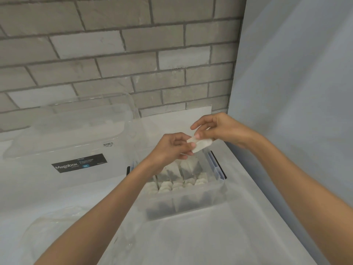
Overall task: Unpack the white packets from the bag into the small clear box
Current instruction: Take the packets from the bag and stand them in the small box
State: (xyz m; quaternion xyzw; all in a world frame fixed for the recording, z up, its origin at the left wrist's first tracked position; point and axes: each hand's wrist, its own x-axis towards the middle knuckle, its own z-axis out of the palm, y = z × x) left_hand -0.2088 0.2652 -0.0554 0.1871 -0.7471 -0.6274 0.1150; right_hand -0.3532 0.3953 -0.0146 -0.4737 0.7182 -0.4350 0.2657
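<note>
While both hands meet above the small clear box [191, 204], one white packet [200, 144] bridges them, held clear of the box. The left hand [170, 150] pinches the packet's 8 o'clock end with curled fingertips; the right hand [221, 131] pinches its 1 o'clock end between thumb and forefinger. The box is at 6 o'clock of the packet, with stored packets [183, 184] in its divided compartments. The clear bag [57, 224] is at 8 o'clock of the box and the Megabox tub [66, 150] at 10.

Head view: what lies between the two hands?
One white packet, pinched by both the left hand and the right hand, above the small clear box; the head view shows it.
</note>
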